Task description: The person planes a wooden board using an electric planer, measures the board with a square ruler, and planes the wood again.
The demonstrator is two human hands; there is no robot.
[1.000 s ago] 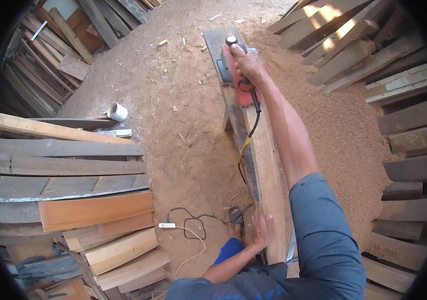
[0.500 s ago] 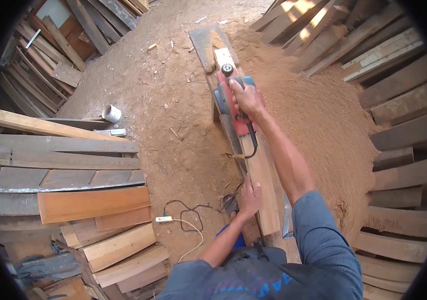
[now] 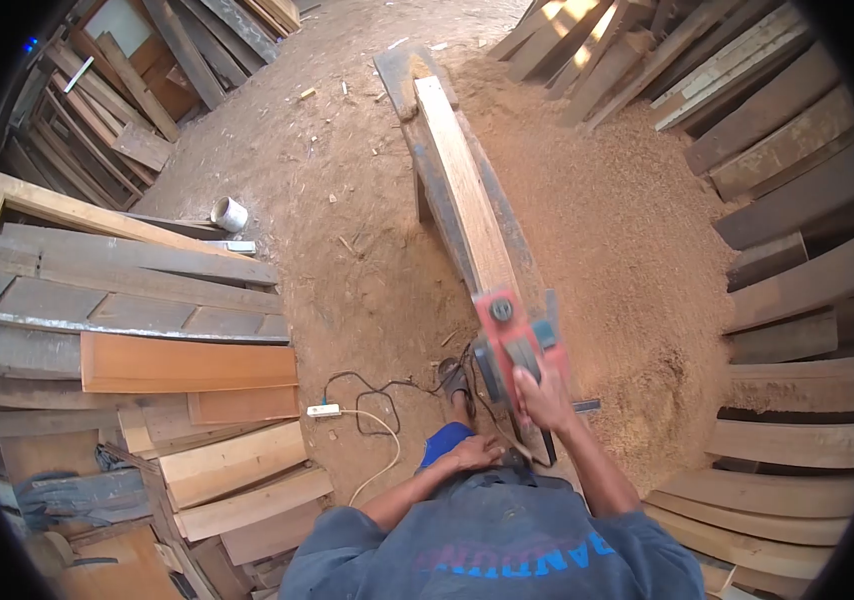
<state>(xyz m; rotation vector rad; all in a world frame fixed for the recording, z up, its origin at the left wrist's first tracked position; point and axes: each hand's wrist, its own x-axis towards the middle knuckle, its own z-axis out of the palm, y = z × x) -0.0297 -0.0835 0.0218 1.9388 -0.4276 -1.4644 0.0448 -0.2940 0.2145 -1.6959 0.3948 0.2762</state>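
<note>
My right hand [image 3: 545,398] is closed round the handle of a red electric planer [image 3: 499,308], held at the near end of a long wooden board [image 3: 462,180]. A black knob tops the planer's front, and its cord hangs down behind, close to my body. The board lies lengthwise on a narrow worn bench [image 3: 495,192] and shows a pale top face. My left hand [image 3: 477,453] rests with fingers stretched out, low against my body beside the blue shorts [image 3: 444,443]. It holds no visible object.
Sawdust and shavings [image 3: 607,220] cover the ground right of the bench. Stacked planks [image 3: 787,385] line the right side; boards and an orange-brown panel [image 3: 187,362] lie left. A power strip [image 3: 324,411] with cables sits near my foot, and a white bucket [image 3: 229,214] stands farther off.
The planer has come back along the board from its far part to the near end, in my right hand. My left hand has left the board's near side and moved to my body.
</note>
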